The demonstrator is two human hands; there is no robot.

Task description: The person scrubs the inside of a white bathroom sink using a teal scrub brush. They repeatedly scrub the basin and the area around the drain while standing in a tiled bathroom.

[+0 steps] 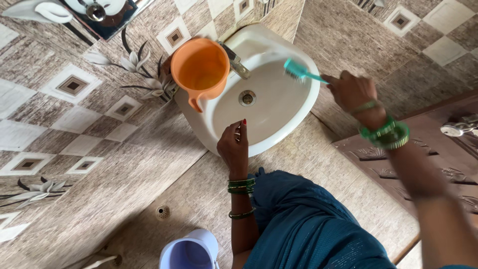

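Note:
A white wash basin point(286, 112) is fixed to the tiled wall, with a metal drain point(247, 97) in its bowl. My right hand point(354, 91) grips the handle of a teal brush point(300, 71), whose bristles press on the basin's upper right inside wall. My left hand point(234, 147) rests on the basin's near rim, fingers curled over the edge. An orange plastic mug point(200, 69) sits on the basin's left side beside the metal tap point(236, 63). Green bangles ring both wrists.
A pale purple bucket point(190, 252) stands on the floor below the basin. A small round floor drain point(162, 212) lies left of it. A carved brown door point(423, 149) is at the right, with a metal handle point(457, 129). Patterned tiles cover wall and floor.

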